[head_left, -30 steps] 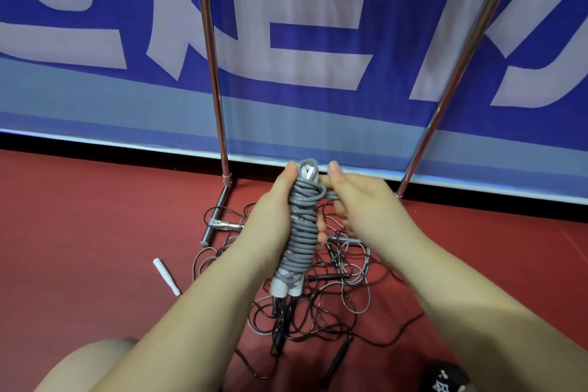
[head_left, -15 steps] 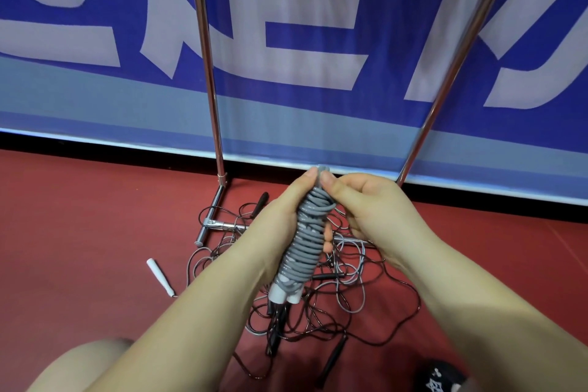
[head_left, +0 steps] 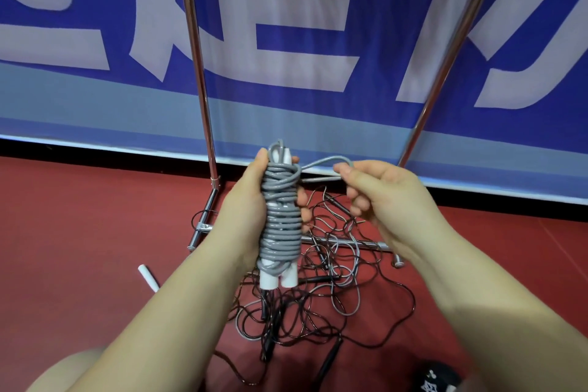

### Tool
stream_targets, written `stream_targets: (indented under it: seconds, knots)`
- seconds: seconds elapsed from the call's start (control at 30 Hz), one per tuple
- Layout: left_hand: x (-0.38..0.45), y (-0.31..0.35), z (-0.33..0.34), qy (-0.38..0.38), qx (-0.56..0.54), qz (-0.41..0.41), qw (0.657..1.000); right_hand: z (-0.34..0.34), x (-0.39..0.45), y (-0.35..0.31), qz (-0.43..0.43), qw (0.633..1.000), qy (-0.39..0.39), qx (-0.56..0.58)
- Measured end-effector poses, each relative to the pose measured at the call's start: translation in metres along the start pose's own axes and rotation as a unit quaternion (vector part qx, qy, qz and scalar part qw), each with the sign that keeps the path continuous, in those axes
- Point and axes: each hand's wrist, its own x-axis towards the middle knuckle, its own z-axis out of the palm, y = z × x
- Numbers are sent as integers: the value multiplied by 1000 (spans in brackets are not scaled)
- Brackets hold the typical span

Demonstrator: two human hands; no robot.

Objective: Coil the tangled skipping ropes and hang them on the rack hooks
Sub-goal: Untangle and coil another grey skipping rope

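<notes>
A grey skipping rope (head_left: 281,226) is wound tightly around its two white handles, held upright in front of me. My left hand (head_left: 246,210) grips this bundle around its middle. My right hand (head_left: 378,191) pinches a short grey loop of the same rope, drawn out to the right from the top of the bundle. Below, a tangle of black and grey ropes (head_left: 318,299) lies on the red floor between the rack's feet. The rack's two chrome poles (head_left: 199,73) rise out of view; no hooks show.
A loose white handle (head_left: 148,277) lies on the floor to the left. The rack's base bars (head_left: 203,223) rest on the red floor before a blue and white banner (head_left: 302,41). A dark shoe (head_left: 439,379) shows at the bottom right, my knee at the bottom left.
My right hand has moved away to the right from the top of the bundle, drawing out a loop of grey rope. The left hand keeps its hold.
</notes>
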Motion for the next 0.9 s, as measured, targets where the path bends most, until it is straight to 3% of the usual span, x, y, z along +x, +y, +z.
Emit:
stream_targets:
  seconds: [0.37,0.53,0.7,0.9]
  knots:
    - [-4,-11,10,-7,35,-34,999,5,-4,1,-47,986,-105,121]
    - [-2,-16,10,6,67,-49,997,5,0,6,-66,991,-47,109]
    - [3,-18,12,37,84,-20,996,10,-3,22,-215,974,39,-58]
    - [8,-18,13,64,99,4,993,12,3,31,-211,974,48,-75]
